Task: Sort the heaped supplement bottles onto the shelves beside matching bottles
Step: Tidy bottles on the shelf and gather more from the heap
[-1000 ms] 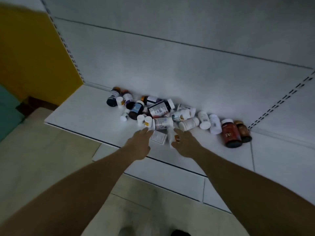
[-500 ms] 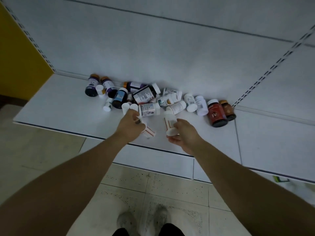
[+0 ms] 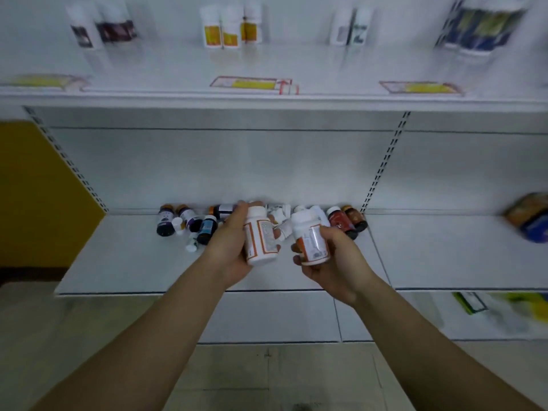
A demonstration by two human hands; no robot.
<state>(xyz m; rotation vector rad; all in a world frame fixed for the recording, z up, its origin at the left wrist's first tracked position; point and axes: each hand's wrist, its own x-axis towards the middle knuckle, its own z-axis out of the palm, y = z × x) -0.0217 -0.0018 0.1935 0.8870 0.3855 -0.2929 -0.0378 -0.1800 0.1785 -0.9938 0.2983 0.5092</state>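
Observation:
My left hand [image 3: 229,250] grips a white bottle with an orange label [image 3: 260,236], held upright above the lower shelf [image 3: 124,256]. My right hand [image 3: 335,262] holds a second white bottle with an orange label [image 3: 310,237] beside it. Behind both hands lies the heap of supplement bottles [image 3: 192,222] against the shelf's back panel, dark ones at the left and two red-brown ones [image 3: 345,222] at the right. On the upper shelf [image 3: 326,96] stand white bottles with orange-yellow labels [image 3: 229,28], blurred.
The upper shelf also carries dark-labelled bottles [image 3: 100,29] at left, white ones [image 3: 351,26] right of centre and blue-yellow packs [image 3: 483,25] at far right. Price tags [image 3: 252,83] lie along its edge. An orange-blue item [image 3: 530,218] sits at right. A yellow wall [image 3: 35,191] is at left.
Both hands closed on white orange-labelled bottles and lifted them off the lower shelf. The view tilted upward, bringing the upper shelf into sight.

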